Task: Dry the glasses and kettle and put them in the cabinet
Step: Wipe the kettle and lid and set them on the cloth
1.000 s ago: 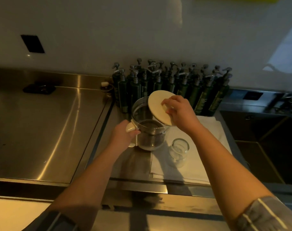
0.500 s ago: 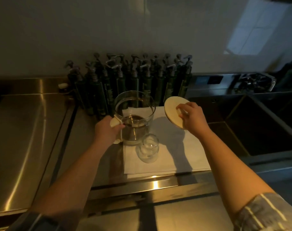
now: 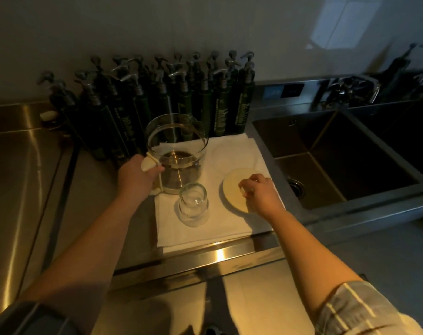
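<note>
A clear glass kettle (image 3: 179, 151) with a cream handle stands upright and lidless on the back left of a white towel (image 3: 232, 221). My left hand (image 3: 135, 175) grips its handle. In front of the kettle a small clear glass (image 3: 193, 205) stands mouth down on the towel. To the right, the round cream lid (image 3: 234, 188) lies on the towel with my right hand (image 3: 259, 193) holding its knob.
Several dark green pump bottles (image 3: 157, 102) line the wall behind the kettle. A deep steel sink (image 3: 331, 153) lies right of the towel, with a tap (image 3: 350, 88) behind it. A steel counter (image 3: 19, 180) stretches left.
My right hand has carried the lid off the kettle, rightward and down onto the towel. My left hand has stayed on the kettle handle. The view has swung to the right.
</note>
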### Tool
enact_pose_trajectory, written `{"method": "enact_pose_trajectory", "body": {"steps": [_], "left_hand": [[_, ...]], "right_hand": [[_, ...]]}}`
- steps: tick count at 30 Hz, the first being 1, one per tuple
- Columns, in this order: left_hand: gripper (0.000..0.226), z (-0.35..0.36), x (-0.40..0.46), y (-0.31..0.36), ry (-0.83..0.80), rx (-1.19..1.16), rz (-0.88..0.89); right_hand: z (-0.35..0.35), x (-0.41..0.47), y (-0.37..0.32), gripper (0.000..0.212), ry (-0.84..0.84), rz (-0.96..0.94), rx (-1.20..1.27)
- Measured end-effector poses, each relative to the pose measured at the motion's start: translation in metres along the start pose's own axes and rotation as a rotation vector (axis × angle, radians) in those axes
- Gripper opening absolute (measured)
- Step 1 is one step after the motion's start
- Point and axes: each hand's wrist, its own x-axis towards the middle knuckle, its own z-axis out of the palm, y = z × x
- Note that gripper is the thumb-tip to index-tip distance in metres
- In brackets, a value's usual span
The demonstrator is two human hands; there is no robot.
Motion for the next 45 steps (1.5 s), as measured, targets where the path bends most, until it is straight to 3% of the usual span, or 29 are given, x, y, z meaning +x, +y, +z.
{"method": "enact_pose_trajectory", "body": {"steps": [17,21,28,33,41,45], "left_hand": [[0.025,0.006,-0.001,-0.002,-0.011,0.021,0.052],[0.028,0.003,-0.001,-0.004,-0.022,-0.001,0.050],[0.028,-0.006,0.000,-0.002,-0.012,0.001,0.053],[0.020,-0.011,-0.001,-0.001,-0.050,-0.031,0.050],[0.026,-0.012,0.001,0.016,-0.081,0.022,0.126],[0.036,-0.010,0.002,0.020,-0.096,0.078,0.165]], "right_hand": [[0.008,-0.012,0.002,0.037,-0.105,0.020,-0.005],[0.002,-0.007,-0.012,0.054,-0.083,0.042,0.073],[-0.029,0.006,-0.068,0.061,0.120,-0.155,0.151],[-0.053,0.013,-0.110,0.069,0.143,-0.282,0.140],[-0.043,0.036,-0.176,0.070,0.134,-0.675,-0.251],[-0.034,0.051,-0.187,0.066,0.041,-0.696,-0.401]]}}
